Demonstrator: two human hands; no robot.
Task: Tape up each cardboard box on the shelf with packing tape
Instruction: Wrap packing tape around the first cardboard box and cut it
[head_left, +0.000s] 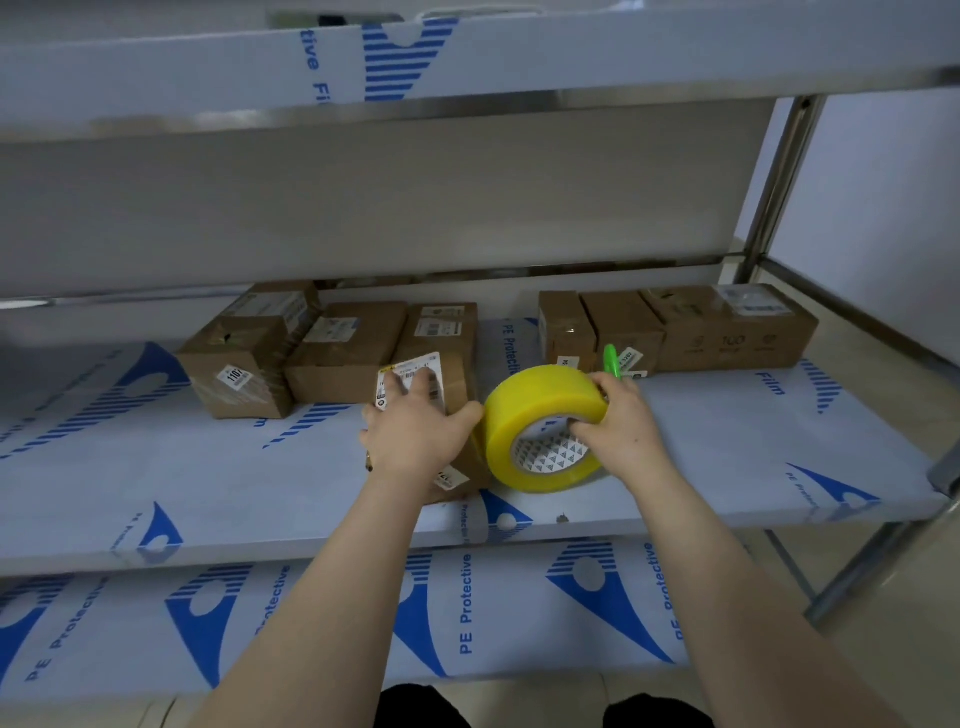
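Gripping tape roll (524, 410) beside box (460, 382) (near shelf (727, 483) edge).

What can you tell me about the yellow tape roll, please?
The tape roll is a thick band of translucent yellow tape on a white core printed with dark triangles. It stands on edge on the film-covered shelf, open face toward the camera. The right hand grips it through the core and over the rim. Its left side is close against the cardboard box under the left hand.
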